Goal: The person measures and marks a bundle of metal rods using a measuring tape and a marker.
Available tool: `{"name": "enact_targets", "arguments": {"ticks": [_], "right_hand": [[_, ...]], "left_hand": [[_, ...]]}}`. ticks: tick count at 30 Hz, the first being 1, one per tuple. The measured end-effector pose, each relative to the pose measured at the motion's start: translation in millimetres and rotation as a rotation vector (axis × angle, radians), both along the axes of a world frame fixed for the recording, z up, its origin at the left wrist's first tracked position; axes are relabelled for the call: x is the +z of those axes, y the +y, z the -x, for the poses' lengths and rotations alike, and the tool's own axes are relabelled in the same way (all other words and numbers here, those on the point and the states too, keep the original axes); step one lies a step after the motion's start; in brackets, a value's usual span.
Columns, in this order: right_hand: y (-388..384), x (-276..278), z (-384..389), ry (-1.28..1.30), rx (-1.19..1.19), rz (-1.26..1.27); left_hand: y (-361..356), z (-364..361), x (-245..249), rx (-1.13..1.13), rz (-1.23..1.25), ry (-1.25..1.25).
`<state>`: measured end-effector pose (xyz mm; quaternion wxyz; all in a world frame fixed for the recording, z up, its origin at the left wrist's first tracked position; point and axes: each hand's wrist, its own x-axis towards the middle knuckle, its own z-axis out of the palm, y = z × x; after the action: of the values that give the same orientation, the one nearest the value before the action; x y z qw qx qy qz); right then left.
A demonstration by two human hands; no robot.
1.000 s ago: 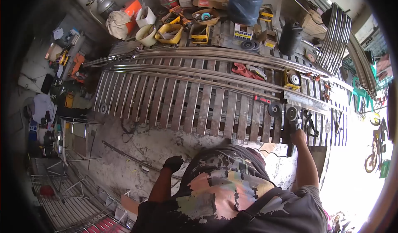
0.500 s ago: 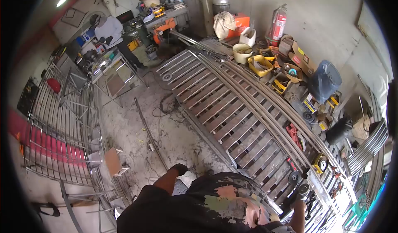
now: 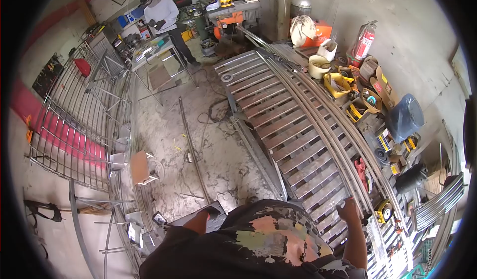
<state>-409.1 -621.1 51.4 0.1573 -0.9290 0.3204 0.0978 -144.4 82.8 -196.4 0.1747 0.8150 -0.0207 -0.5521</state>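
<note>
My left hand (image 3: 212, 211), in a dark covering, is low in front of me over a dark grey flat surface (image 3: 174, 228); its fingers are too dark to make out. My right hand (image 3: 350, 210) is bare and reaches over the slatted metal frame (image 3: 298, 166). Its fingers are curled, and a small red piece (image 3: 351, 198) shows just above them; what they hold is mostly hidden. Beside that hand, long metal bars (image 3: 318, 125) lie across the slats. A yellow power tool with a disc (image 3: 384, 211) and a red tool (image 3: 361, 172) rest nearby.
A person (image 3: 161, 16) stands by a work table (image 3: 156, 55) at the back left. A long bar (image 3: 191, 145) and a small stool (image 3: 140, 167) are on the floor. Along the wall are a fire extinguisher (image 3: 361, 43), buckets, boxes and a blue bin (image 3: 405, 117).
My right hand has moved up from the grinder to the slats near the red piece. The view has shifted, so the surroundings appear farther right and lower. My left hand stays low.
</note>
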Motion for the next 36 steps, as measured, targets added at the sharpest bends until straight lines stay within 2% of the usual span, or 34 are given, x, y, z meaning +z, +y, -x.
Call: {"name": "enact_targets", "arguments": {"ticks": [3,5,6,7,11,14,17,23,25,28,30,32,34,36], "right_hand": [[23,7,-19,0.115,0.068,0.022],[19,-28,-10,0.102,0.172,0.056],[24,-29,-10,0.096,0.221,0.072],[29,-28,-6,0.059,0.133,-0.047],[41,-32,1,-0.019,0.088,-0.058],[54,-12,-2,0.013,0.001,-0.099],[55,-16,5,0.159,-0.05,-0.098],[61,-30,25,0.102,0.107,-0.044],[62,-26,27,0.086,0.064,-0.116],[58,-31,32,0.127,0.075,-0.101],[55,-44,41,0.121,0.124,-0.072],[60,-34,45,0.115,0.094,-0.119],[69,-21,48,0.134,0.103,-0.112],[74,-21,54,0.128,0.084,-0.116]], "left_hand": [[6,19,6,0.022,0.125,-0.092],[6,29,21,-0.057,0.23,-0.247],[9,36,19,0.06,0.199,-0.14],[10,41,18,0.18,0.183,-0.041],[7,55,24,0.621,0.231,0.24],[14,64,11,0.371,0.106,0.12],[14,63,17,0.262,0.047,0.082],[-3,34,25,0.003,-0.006,-0.026],[-10,20,27,-0.102,-0.018,-0.062],[-27,-3,36,-0.358,-0.025,-0.149],[-42,-19,42,-0.621,0.029,-0.251],[-57,-37,50,-0.927,0.139,-0.409],[-81,-44,61,-1.024,0.212,-0.466],[-107,-51,82,-0.79,0.202,-0.414]]}}
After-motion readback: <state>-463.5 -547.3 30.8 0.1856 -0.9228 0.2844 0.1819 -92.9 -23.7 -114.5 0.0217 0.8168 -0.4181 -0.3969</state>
